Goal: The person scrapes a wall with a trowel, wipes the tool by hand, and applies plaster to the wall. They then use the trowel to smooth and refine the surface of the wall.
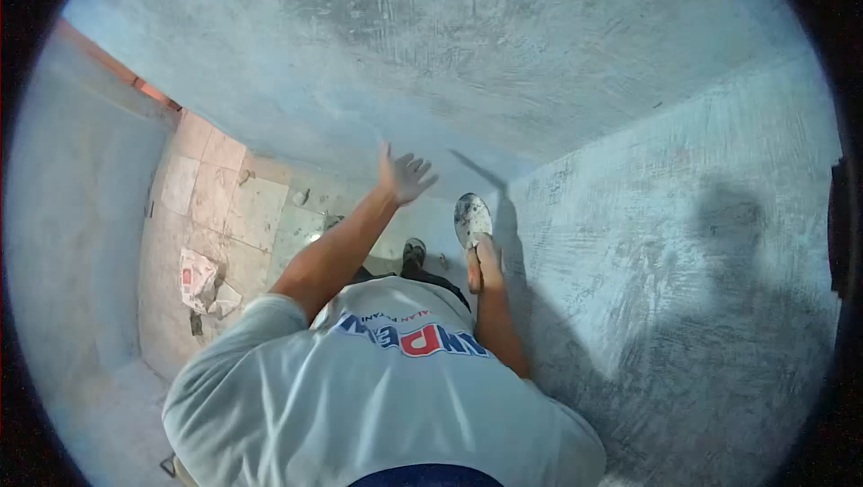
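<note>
One oval-bladed trowel (471, 214) is in the right hand (488, 264), whose fingers are closed around its brownish handle; its smeared blade points toward the far wall (431, 46), near the corner with the right wall (683, 244). The left hand (407, 176) is empty, fingers spread, in front of the far wall; whether it touches the surface I cannot tell. Three walls show, counting the left wall (72, 208), and the far and right ones are streaked with pale, patchy coating. Down on the left, the stained tiled floor (209, 188) bears one crumpled white-and-red sack (198, 273), with one small dark object (196, 323) just beside its near end. The left forearm and the printed T-shirt (378, 406) block part of the floor from view. One shoe (414, 250) shows clearly between the arms. Two shadows fall on the right wall, one large and head-shaped, one narrow beside the trowel.
</note>
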{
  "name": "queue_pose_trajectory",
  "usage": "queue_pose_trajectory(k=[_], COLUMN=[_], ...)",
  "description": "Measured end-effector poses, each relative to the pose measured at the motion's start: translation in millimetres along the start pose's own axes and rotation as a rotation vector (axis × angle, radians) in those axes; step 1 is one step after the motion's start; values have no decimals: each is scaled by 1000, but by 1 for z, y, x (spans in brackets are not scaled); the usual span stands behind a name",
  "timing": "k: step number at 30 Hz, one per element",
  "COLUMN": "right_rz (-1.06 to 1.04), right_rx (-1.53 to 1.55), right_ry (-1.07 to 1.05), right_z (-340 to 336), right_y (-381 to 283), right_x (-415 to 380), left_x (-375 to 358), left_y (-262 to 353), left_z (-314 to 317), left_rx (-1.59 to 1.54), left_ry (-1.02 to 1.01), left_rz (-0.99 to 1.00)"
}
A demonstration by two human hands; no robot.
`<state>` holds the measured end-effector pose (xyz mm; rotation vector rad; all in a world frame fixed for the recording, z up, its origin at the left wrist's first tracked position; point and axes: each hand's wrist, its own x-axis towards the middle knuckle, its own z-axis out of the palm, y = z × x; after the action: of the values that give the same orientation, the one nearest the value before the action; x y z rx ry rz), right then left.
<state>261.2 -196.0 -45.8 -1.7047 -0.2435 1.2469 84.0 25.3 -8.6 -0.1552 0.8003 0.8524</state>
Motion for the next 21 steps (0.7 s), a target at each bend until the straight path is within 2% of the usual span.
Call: queue_pose_trajectory(k=[2,3,4,5,6,8,10,11,13,15,16,17,18,19,20,21], right_rz=[90,116,44,76,122,146,150,172,60,4,27,91,155,229,298,275], right_rx=[19,44,-264,-206,-149,-118,-58,26,124,130,99,76,55,50,46,72], right_ry=[48,53,120,88,57,69,113,111,67,-55,-148,-113,-78,76,232,185], right_z=[2,0,-3,-12,-11,-9,-11,-15,-26,-45,-70,-70,-75,-50,-26,-14], right_y=[14,24,27,32,13,-3,5,10,20,22,55,56,63,38,8,-10], right_x=[12,35,47,57,30,9,12,13,-8,2,34,22,15,-12,-32,-41], left_x=[30,8,-27,-63,-66,-2,31,50,44,78,69,60,17,-15,-20,-17], left_y=[6,6,11,15,1,-52,-75,-73,-62,-54,-58,-62,-70,-74,-82,-86], left_z=[41,79,126,173,172,119,96,95,111,138,130,121,101,85,61,36], left_rx=[-125,-195,-261,-327,-249,172,329,217,-114,67,281,481,783,1088,1178,1256], left_ry=[49,-34,-114,-195,-258,-307,-271,-250,-229,-228,-270,-302,-401,-508,-394,-280], left_rz=[73,108,143,172,254,567,694,625,430,734,828,936,991,1040,853,655])
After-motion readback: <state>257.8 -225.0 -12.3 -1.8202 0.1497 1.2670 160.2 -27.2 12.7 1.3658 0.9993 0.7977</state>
